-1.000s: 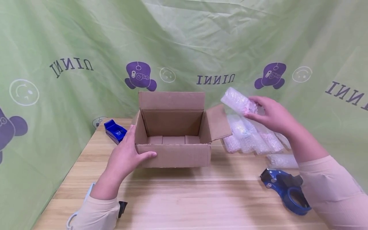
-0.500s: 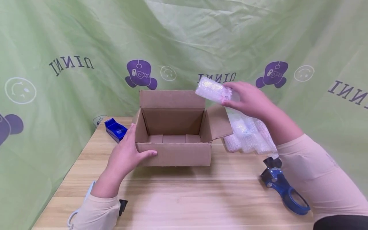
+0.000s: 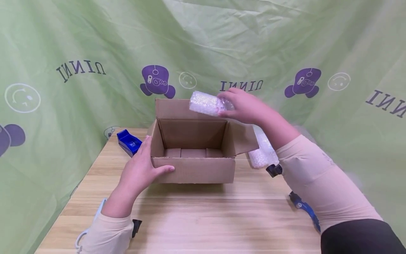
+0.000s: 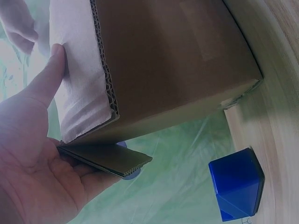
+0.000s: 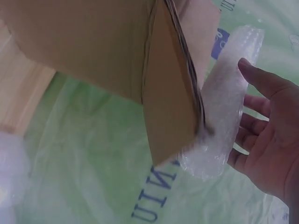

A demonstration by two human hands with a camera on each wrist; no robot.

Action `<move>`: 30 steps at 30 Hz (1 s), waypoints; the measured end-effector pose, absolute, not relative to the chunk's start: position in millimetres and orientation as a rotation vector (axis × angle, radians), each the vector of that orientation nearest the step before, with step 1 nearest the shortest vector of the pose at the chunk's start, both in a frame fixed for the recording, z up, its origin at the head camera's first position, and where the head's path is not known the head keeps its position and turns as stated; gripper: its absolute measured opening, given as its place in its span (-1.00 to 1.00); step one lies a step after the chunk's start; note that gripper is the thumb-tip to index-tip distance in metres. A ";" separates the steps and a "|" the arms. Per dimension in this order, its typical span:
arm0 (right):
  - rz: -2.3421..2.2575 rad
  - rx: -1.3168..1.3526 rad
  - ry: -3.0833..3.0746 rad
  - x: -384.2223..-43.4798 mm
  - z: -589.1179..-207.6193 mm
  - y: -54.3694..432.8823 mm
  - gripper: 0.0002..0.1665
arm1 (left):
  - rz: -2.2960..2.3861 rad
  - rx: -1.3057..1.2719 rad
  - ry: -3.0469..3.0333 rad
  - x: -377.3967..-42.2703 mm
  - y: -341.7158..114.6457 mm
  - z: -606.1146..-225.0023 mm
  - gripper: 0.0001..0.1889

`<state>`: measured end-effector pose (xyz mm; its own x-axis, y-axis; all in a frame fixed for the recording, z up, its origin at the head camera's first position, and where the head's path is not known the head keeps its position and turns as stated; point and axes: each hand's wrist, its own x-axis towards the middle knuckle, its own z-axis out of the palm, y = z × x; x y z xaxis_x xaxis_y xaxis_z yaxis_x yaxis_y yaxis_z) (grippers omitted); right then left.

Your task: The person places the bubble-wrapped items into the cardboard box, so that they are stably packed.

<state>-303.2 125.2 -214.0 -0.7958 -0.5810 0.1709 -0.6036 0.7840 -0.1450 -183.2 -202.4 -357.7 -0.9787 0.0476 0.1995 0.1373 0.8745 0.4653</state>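
Note:
An open cardboard box (image 3: pixel 193 171) stands upright on the wooden table, its flaps spread and its bottom showing bare. My left hand (image 3: pixel 139 173) holds the box at its near left corner. In the left wrist view, the thumb of that hand (image 4: pixel 32 140) presses the front flap while its fingers bend under the side flap. My right hand (image 3: pixel 245 106) grips one end of a bubble-wrapped roll (image 3: pixel 204 103) above the box's back right part. In the right wrist view, the roll (image 5: pixel 224 93) lies between thumb and fingers, partly hidden by a side flap. What it wraps is unclear.
More bubble-wrapped rolls (image 3: pixel 261 155) lie right of the box, mostly behind my right arm. A blue tape dispenser (image 3: pixel 129 142) sits at the left. A blue tape gun (image 3: pixel 306 210) is half covered by my right sleeve. A green printed curtain (image 3: pixel 203 42) hangs behind.
My right hand has carried the bubble-wrapped roll leftward from above the other rolls to over the box. The right forearm now covers most of those rolls. My left hand stays on the box.

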 end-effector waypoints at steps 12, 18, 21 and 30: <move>0.216 1.047 -2.886 -314.7 -238.6 76.2 -0.20 | -0.733 -0.150 -2.859 -183.6 -202.6 -357.1 0.37; 0.137 1.100 -2.892 -316.5 -254.6 57.6 -0.28 | -0.734 -0.148 -2.869 -183.2 -203.1 -356.3 0.38; 0.098 1.093 -2.909 -317.0 -261.8 53.0 -0.28 | -0.740 -0.144 -2.884 -182.9 -203.3 -355.4 0.39; -0.015 1.094 -2.908 -316.9 -278.7 47.6 -0.26 | -0.735 -0.152 -2.856 -183.5 -202.0 -356.6 0.37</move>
<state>-316.9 47.6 -278.7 -0.7516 -0.6589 0.0294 -0.6586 0.7522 0.0214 -183.5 -202.0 -356.6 -0.9770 0.0522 0.2068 0.1455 0.8720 0.4674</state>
